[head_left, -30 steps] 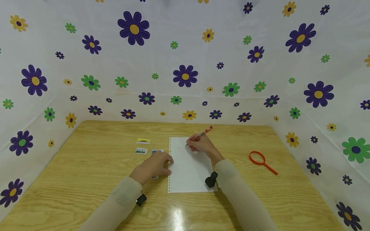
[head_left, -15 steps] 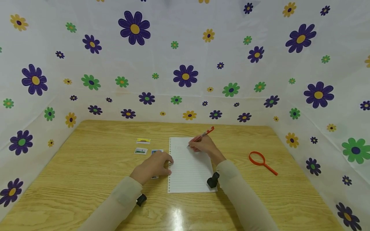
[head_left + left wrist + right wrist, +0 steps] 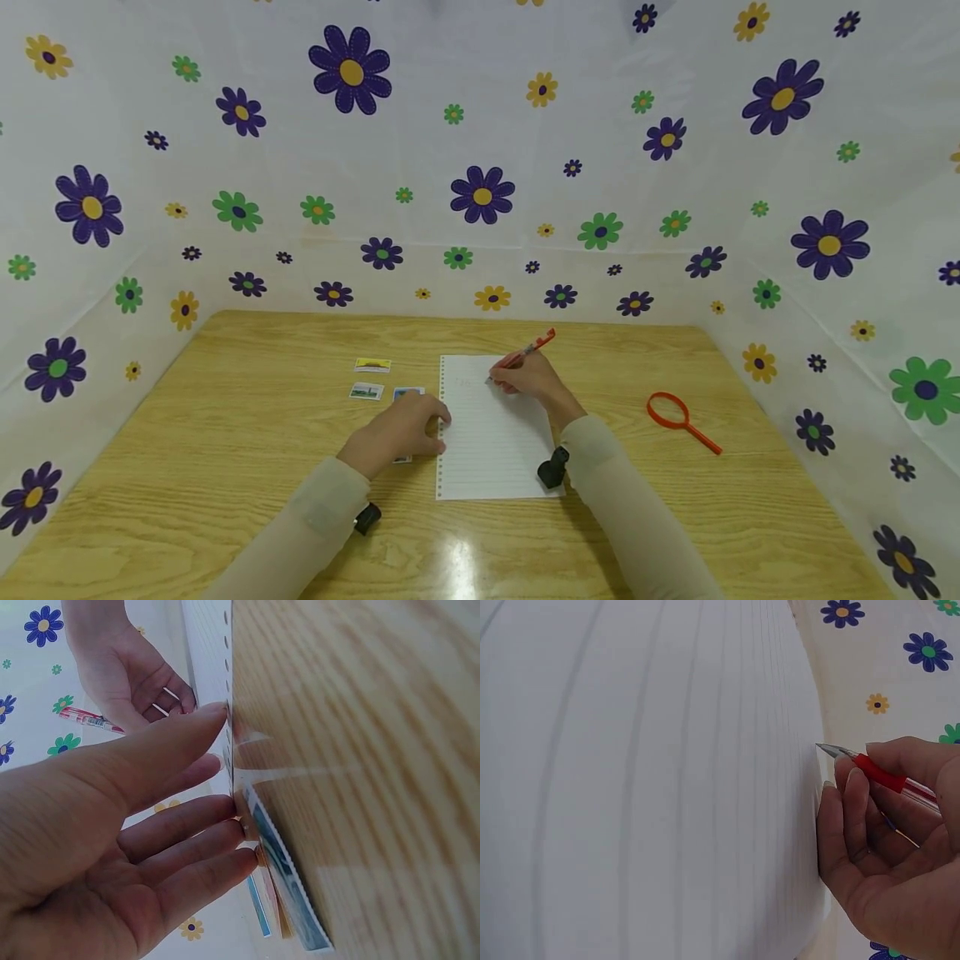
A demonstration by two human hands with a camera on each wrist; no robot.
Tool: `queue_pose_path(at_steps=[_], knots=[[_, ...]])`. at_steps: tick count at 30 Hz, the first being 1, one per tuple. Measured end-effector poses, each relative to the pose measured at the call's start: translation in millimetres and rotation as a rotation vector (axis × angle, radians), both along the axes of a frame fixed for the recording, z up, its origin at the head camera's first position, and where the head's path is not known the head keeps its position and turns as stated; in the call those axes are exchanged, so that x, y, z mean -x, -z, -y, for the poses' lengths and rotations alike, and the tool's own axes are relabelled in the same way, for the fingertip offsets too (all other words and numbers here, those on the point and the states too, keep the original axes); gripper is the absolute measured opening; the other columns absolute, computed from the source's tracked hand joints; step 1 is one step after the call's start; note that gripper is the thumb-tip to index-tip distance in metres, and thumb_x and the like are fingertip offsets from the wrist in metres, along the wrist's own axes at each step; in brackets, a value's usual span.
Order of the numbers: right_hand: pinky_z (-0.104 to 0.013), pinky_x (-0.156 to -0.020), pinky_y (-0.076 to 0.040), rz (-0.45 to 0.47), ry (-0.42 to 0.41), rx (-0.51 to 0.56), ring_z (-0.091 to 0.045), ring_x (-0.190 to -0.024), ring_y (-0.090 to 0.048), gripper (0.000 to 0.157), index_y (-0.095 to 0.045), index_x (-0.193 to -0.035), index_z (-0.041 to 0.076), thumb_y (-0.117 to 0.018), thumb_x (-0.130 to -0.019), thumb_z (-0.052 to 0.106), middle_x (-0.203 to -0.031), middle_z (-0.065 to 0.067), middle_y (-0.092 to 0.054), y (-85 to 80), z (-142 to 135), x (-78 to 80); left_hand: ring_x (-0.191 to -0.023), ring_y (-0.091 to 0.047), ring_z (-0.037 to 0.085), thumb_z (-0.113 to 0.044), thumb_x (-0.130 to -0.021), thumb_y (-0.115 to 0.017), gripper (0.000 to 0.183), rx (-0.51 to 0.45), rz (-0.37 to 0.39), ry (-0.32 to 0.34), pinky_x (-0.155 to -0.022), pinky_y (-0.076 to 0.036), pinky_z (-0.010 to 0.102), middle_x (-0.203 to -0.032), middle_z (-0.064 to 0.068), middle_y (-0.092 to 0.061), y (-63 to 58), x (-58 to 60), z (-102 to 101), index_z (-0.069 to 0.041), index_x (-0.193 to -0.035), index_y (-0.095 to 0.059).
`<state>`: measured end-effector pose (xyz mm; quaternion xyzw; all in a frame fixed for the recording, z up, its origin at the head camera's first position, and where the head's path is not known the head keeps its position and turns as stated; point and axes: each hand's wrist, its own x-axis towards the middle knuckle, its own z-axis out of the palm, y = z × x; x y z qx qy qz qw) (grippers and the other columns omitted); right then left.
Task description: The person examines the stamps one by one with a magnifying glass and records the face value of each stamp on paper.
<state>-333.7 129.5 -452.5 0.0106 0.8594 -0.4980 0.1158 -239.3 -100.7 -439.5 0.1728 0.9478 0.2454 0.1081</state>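
Red pen (image 3: 537, 342) pinched by thumb and fingers of the right hand (image 3: 529, 377), rear end slanting up and away from the hand, tip down at the lined sheet (image 3: 491, 450); exact tip contact unclear. Right hand rests on the sheet's far part. Faint marks (image 3: 464, 382) just left of that hand, too small to read. Left hand (image 3: 396, 431) at the sheet's punched edge: fingers loose, thumb apart from them, tips touching the edge, nothing gripped. Blue picture card (image 3: 408, 391) just beyond the left hand, partly hidden by it; another card (image 3: 402, 459) pokes out on its near side. Green-and-white card (image 3: 366, 392) beyond and left of the left hand; yellow card (image 3: 372, 365) farther still. Red magnifying glass (image 3: 699, 436) well apart, right of the right hand. Pale sleeves (image 3: 633, 508) behind both hands. Wood-grain surface (image 3: 247, 467) under all; flowered cloth (image 3: 420, 108) beyond the hands.
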Motion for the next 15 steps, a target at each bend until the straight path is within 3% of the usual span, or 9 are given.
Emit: queue_pose_path(at_steps=[7, 15], knots=[[-0.02, -0.061, -0.049, -0.004, -0.003, -0.01, -0.01, -0.068, -0.059, 0.022, -0.075, -0.105, 0.005, -0.076, -0.093, 0.024, -0.074, 0.001, -0.066, 2.9, 1.4, 1.8, -0.109, -0.059, 0.023, -0.017, -0.082, -0.088, 0.035, -0.002, -0.004, 0.001, -0.101, -0.051, 0.045, -0.127, 0.009, -0.072, -0.9, -0.5, 0.0, -0.01, -0.115, -0.077], [-0.019, -0.06, -0.05, -0.014, -0.02, -0.048, -0.008, -0.066, -0.062, 0.021, -0.075, -0.106, 0.004, -0.076, -0.092, 0.02, -0.079, -0.001, -0.07, -0.7, 1.5, -0.3, -0.111, -0.059, 0.024, -0.017, -0.083, -0.087, 0.036, -0.001, 0.002, 0.002, -0.102, -0.05, 0.045, -0.128, 0.01, -0.071, -1.5, -1.5, 0.4, -0.009, -0.116, -0.077]])
